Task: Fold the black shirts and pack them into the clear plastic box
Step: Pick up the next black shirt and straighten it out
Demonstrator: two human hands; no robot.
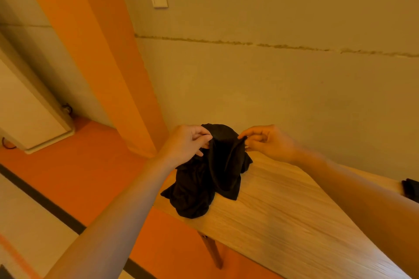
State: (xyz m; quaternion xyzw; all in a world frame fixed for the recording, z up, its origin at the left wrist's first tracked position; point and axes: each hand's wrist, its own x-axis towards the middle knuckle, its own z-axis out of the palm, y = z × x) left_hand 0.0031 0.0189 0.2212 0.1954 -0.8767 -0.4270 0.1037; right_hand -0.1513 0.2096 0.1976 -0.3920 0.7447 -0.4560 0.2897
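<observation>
A crumpled black shirt (pixel 208 172) hangs bunched over the left end of the light wooden table (pixel 283 206), its lower folds resting on the tabletop and spilling past the left edge. My left hand (pixel 188 142) pinches the shirt's top edge on the left. My right hand (pixel 267 141) pinches the same edge on the right, a short gap apart. Both hands hold the cloth lifted above the table. The clear plastic box is out of view.
Another dark item (pixel 411 189) lies at the table's right edge, cut off by the frame. A wall stands close behind the table. An orange floor (pixel 90 165) lies to the left, and a white appliance (pixel 29 106) stands at the far left.
</observation>
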